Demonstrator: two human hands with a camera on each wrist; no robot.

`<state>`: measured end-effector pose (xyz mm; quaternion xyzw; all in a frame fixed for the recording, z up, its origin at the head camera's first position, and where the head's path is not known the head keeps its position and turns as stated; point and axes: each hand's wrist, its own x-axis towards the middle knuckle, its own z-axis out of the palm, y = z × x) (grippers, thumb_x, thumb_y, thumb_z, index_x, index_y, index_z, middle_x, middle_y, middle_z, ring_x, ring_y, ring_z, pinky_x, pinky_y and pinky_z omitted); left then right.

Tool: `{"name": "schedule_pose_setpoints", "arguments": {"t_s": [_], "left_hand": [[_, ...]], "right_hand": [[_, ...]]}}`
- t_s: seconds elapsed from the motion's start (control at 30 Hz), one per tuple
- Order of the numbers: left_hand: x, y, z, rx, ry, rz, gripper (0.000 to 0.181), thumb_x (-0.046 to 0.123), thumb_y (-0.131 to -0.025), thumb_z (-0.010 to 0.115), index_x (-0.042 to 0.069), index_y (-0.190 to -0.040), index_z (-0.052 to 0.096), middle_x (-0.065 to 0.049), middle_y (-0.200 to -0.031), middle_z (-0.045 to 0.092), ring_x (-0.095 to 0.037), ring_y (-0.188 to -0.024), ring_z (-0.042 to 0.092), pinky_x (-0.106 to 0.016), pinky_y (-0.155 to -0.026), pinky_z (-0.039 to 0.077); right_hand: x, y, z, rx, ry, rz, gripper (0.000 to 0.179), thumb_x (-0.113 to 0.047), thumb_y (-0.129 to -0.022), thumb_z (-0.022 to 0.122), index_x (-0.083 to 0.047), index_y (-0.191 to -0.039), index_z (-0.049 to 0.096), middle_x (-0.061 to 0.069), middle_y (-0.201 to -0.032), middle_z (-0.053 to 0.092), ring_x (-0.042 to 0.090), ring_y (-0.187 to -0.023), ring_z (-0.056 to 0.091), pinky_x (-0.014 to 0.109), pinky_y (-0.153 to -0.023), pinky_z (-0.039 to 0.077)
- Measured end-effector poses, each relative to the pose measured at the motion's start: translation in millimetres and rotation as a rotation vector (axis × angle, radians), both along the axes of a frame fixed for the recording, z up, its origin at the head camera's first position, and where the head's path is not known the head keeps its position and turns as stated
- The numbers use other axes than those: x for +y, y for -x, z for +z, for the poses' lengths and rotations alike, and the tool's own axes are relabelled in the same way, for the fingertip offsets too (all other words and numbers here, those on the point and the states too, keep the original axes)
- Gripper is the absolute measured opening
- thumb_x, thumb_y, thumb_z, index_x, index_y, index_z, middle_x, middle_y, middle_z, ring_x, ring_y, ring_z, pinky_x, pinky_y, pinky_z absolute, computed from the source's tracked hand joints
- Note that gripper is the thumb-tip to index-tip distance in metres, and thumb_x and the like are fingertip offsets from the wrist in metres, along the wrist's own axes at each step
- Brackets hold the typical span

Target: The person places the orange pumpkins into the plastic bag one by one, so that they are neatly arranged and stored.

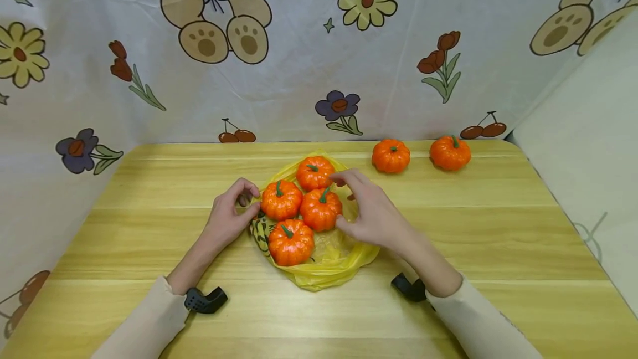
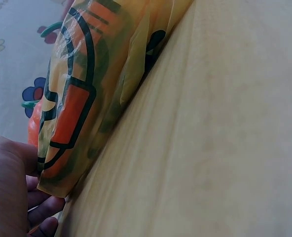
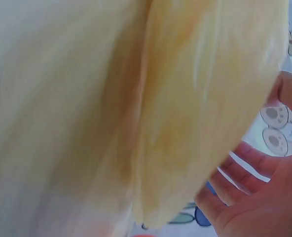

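A yellow plastic bag lies spread on the table with its mouth up. Inside it sit several small orange pumpkins with green stems, among them a middle pumpkin, a left pumpkin, a rear pumpkin and a front pumpkin. My left hand pinches the bag's left rim between thumb and fingers, beside the left pumpkin. My right hand is over the bag's right side, thumb and fingers spread apart by the middle pumpkin. Whether its fingertips touch that pumpkin is hard to tell.
Two more pumpkins, one and another, stand at the back right of the wooden table. Behind the table hangs a patterned cloth.
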<state>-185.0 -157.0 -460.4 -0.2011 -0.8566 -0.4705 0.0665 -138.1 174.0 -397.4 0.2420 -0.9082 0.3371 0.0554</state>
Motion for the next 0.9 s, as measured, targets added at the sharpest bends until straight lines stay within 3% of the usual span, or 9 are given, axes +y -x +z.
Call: {"name": "schedule_pose_setpoints", "arguments": {"t_s": [0.3, 0.43, 0.67, 0.9], "left_hand": [[-0.9, -0.5, -2.0, -0.006, 0.013, 0.010, 0.022, 0.001, -0.092, 0.075, 0.015, -0.106, 0.064, -0.002, -0.096, 0.064, -0.019, -0.084, 0.053, -0.025, -0.077, 0.041], [0.6, 0.3, -2.8, 0.009, 0.008, 0.000, 0.021, 0.001, -0.092, 0.075, 0.014, -0.106, 0.065, -0.003, -0.095, 0.064, -0.020, -0.084, 0.053, -0.026, -0.076, 0.041], [3.8, 1.2, -0.4, 0.009, -0.003, -0.004, 0.022, 0.002, -0.092, 0.076, 0.014, -0.106, 0.065, -0.003, -0.096, 0.065, -0.020, -0.084, 0.053, -0.026, -0.077, 0.041], [2.3, -2.2, 0.5, -0.012, 0.017, 0.010, 0.021, 0.003, -0.093, 0.074, 0.015, -0.106, 0.064, -0.002, -0.095, 0.062, -0.020, -0.083, 0.052, -0.026, -0.075, 0.041]], "right_hand": [[32.0, 14.4, 6.7, 0.127, 0.043, -0.103, 0.065, -0.014, -0.080, 0.076, -0.005, -0.142, 0.057, 0.014, -0.137, 0.062, 0.033, -0.125, 0.057, 0.051, -0.102, 0.049], [54.0, 19.5, 10.8, 0.145, 0.077, -0.185, 0.062, -0.008, -0.081, 0.076, -0.003, -0.140, 0.058, 0.016, -0.139, 0.062, 0.037, -0.129, 0.056, 0.056, -0.109, 0.044], [91.6, 25.3, 23.7, 0.192, 0.085, -0.359, 0.053, -0.006, -0.085, 0.075, -0.003, -0.137, 0.062, 0.017, -0.134, 0.066, 0.038, -0.125, 0.059, 0.059, -0.104, 0.048], [129.6, 26.7, 27.0, 0.146, 0.119, -0.513, 0.055, -0.012, -0.090, 0.074, -0.004, -0.142, 0.060, 0.022, -0.138, 0.061, 0.044, -0.127, 0.054, 0.063, -0.106, 0.040]]}}
